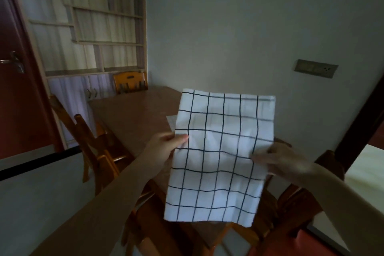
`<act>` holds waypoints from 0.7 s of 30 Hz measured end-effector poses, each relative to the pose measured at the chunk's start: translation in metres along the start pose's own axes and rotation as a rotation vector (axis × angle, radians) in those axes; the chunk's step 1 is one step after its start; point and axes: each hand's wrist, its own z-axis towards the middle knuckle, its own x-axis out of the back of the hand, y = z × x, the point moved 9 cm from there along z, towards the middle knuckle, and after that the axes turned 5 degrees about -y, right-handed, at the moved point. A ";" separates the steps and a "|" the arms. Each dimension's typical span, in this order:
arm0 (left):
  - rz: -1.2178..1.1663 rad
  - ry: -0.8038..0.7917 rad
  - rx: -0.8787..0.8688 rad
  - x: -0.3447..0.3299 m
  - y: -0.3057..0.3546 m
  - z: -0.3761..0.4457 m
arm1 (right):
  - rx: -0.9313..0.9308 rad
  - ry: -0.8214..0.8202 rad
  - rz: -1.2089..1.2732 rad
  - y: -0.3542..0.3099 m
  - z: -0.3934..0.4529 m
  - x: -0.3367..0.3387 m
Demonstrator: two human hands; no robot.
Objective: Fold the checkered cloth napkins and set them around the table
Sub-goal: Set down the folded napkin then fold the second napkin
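Dim dining room, brown wooden table (pixel 133 114): white black-checked cloth napkin (pixel 220 156) hangs upright between hands, left hand (pixel 164 145) pinching one side edge, right hand (pixel 278 160) gripping the other.

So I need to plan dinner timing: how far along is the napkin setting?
Early. One pale cloth already lies on the table, mostly hidden, so its fold is unclear. The left hand and right hand hold the checkered napkin in the air. Placing it remains; no other places look set.
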 end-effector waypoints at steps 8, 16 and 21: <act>0.034 -0.140 0.206 -0.010 -0.030 -0.011 | -0.045 0.207 0.241 0.016 0.009 0.014; 0.155 0.010 0.118 -0.007 -0.034 -0.020 | -0.119 0.476 0.213 0.051 -0.002 0.019; 0.180 0.142 0.056 0.004 -0.024 -0.025 | -0.067 0.400 0.232 0.052 0.000 0.013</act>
